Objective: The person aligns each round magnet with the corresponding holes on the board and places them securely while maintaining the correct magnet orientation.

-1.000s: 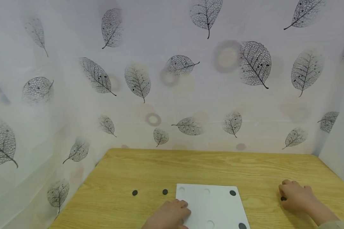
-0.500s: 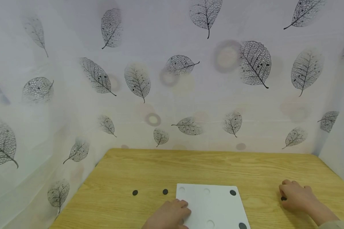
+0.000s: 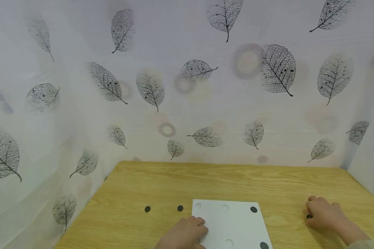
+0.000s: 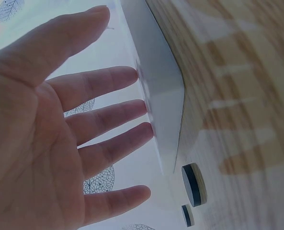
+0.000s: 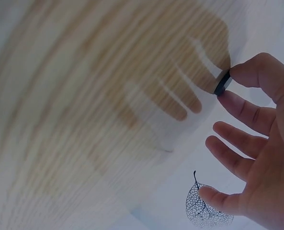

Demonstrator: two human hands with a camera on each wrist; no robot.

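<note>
A person's two bare hands worked over a wooden table (image 3: 224,181), with a white board (image 3: 233,223) lying flat near the middle of its near side. The left hand (image 3: 185,232) lay at the board's left side, its fingers spread and fairly straight, fingertips touching the board and gripping nothing. That light contact probably served to keep the board from sliding.

Well to the right of the board, the right hand (image 3: 325,216) pinched a small black disc (image 5: 222,83) between thumb and forefinger, the other fingers held apart from it. The grip was on the disc's rim, likely because so thin and flat a piece offered little else to grasp. The disc was at the tabletop; whether it was lifted clear could not be told.

Two dark discs were on the board: a far-right disc (image 3: 254,209) and a near-right disc (image 3: 264,245). Shallow round hollows (image 3: 225,208) showed elsewhere on it, seemingly shaped to stop such pieces from shifting.

To the board's left, a nearer loose disc (image 3: 180,208) and a farther-left loose disc (image 3: 147,209) lay well apart, a spacing that would leave fingers room around each. Behind the table hung a pale leaf-printed curtain (image 3: 205,107).
</note>
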